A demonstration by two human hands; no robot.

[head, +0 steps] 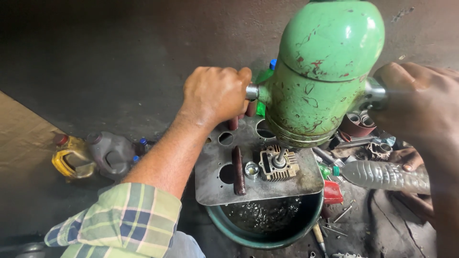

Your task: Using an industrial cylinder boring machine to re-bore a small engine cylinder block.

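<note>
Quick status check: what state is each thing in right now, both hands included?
left hand: closed on left handle
right hand: closed on right handle
green machine head: over cylinder head
cylinder head: flat on plate
perforated plate: across basin
green basin: holds liquid
plastic bottle: lying down

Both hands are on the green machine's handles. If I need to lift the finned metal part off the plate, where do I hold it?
Grip the finned metal part by its two outer finned sides, probably coming from the front edge of the perforated plate. The machine's spindle comes down into its middle, so the top is blocked, and the green machine overhangs from behind.
</note>
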